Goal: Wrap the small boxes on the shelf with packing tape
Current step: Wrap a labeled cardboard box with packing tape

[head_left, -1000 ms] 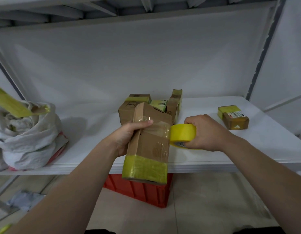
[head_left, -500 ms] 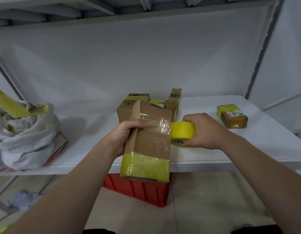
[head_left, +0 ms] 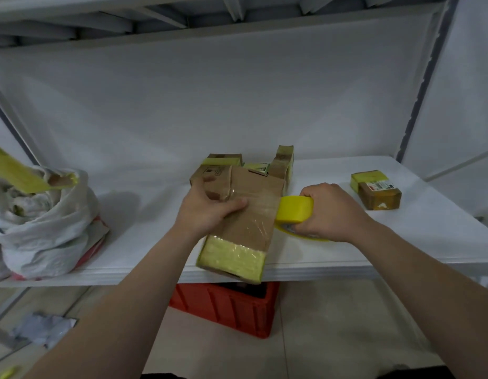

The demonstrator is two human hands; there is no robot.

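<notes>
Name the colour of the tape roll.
Yellow; the tape roll shows best in the head view.

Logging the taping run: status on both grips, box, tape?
Left grip holds brown cardboard box, yellow band at near end. Right grip holds yellow tape roll at box's right edge. Nothing blocking.

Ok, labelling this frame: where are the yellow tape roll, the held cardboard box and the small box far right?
Yellow tape roll [head_left: 295, 209]: head view, outer band.
Held brown cardboard box [head_left: 245, 231]: head view, top face.
Small brown labelled box [head_left: 380, 197]: head view, brown face.
</notes>
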